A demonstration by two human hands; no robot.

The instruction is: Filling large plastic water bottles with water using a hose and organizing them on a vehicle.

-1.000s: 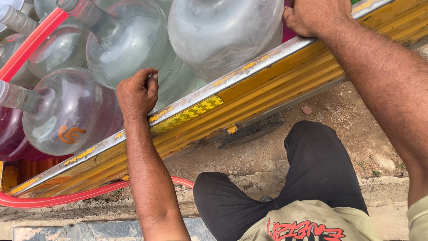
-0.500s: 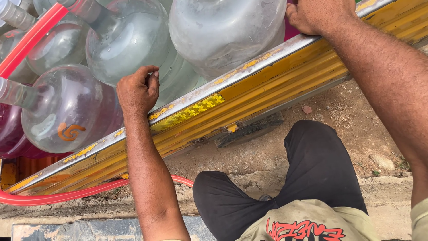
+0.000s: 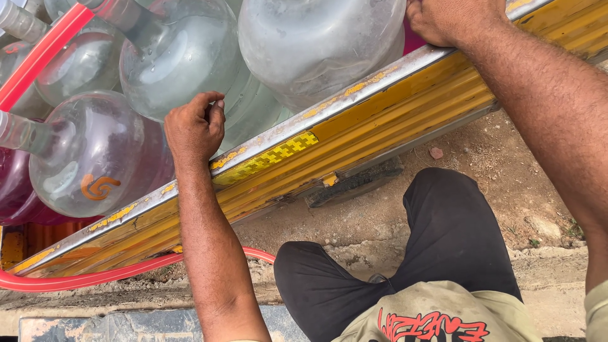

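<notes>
Water jugs lie stacked on their sides in the truck bed, just behind both hands.

The clear jug [image 3: 190, 60] nearest the left hand [image 3: 193, 126] sits directly beyond its knuckles, long axis running up and to the left, neck pointing away from the person; the left hand is the nearer to it. Its wall is cloudy, scuffed plastic with a faint blue tint. The left fingers [image 3: 214, 117] are curled together into a loose fist against the metal-capped side rail [image 3: 354, 95], apparently gripping nothing but the edge. A second big jug [image 3: 316, 44] lies just left of the right hand [image 3: 453, 19], whose fingers fold over the same rail; their tips are hidden. Another jug [image 3: 101, 158] rests lower left, and a red hose [image 3: 38, 54] crosses above. The yellow truck side [image 3: 411, 133] drops to bare dirt [image 3: 494, 164].
</notes>
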